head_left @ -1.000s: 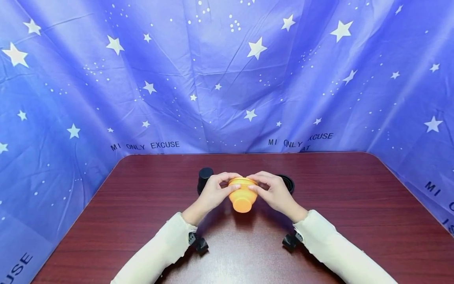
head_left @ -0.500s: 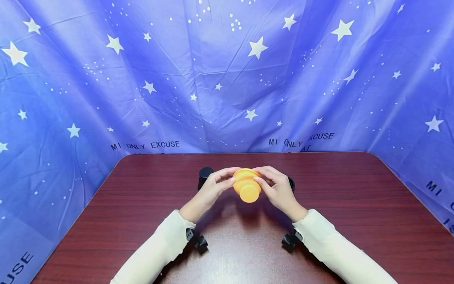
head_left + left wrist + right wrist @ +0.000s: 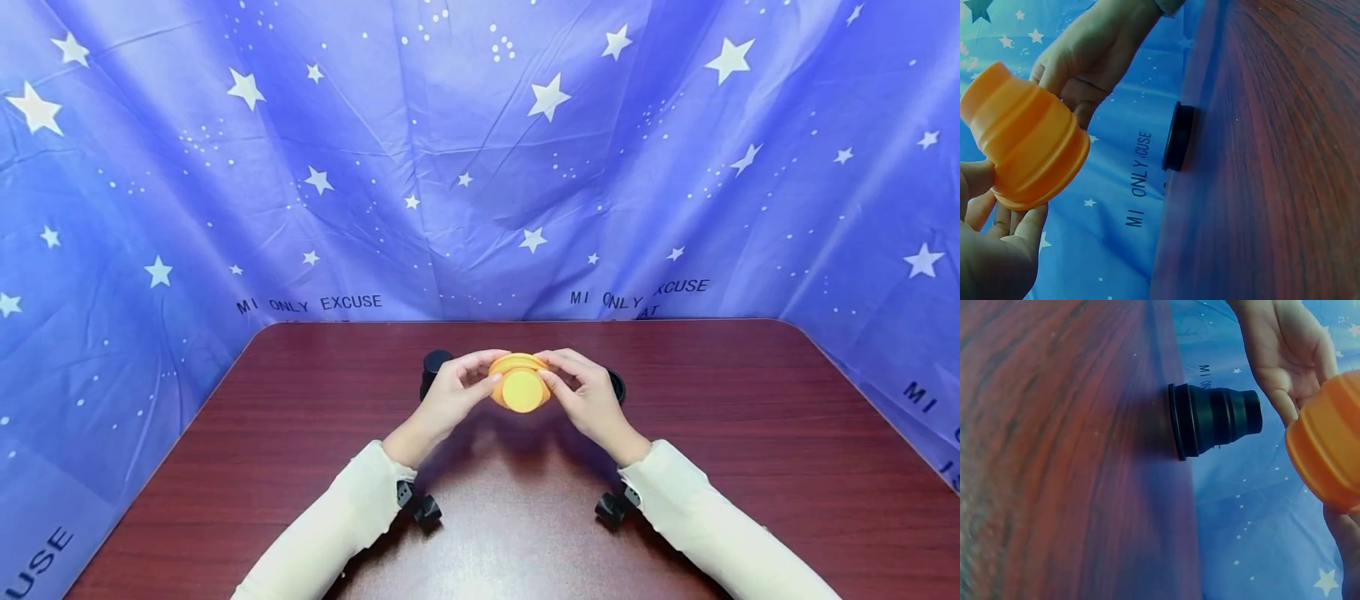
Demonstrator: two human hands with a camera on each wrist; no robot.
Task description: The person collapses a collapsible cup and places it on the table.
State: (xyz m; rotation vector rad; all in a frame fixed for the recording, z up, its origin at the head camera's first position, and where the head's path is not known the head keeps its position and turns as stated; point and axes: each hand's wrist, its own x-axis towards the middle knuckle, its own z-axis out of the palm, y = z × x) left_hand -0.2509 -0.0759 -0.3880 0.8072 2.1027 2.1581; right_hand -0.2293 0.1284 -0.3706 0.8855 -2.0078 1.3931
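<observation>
An orange collapsible silicone cup (image 3: pixel 522 385) is held above the table by both hands, its narrow round base facing me. Its ridged, widening wall shows in the left wrist view, where the orange cup (image 3: pixel 1035 140) is extended. My left hand (image 3: pixel 448 400) pinches the wide rim end from the left, thumb on the near side and fingers behind. On the opposite side, my right hand (image 3: pixel 588 400) grips the rim the same way. The inside of the cup is hidden from every view.
A black stepped collapsible cup (image 3: pixel 1210 420) stands wide end down on the table, behind my left hand. Behind my right hand lies a flat black round thing (image 3: pixel 1179 136), partly hidden in the head view. A starry blue curtain (image 3: pixel 480 167) borders the table's far edge.
Both hands have lifted the orange cup slightly and tipped it, so its base has swung up towards me. The black things on the table have stayed put.
</observation>
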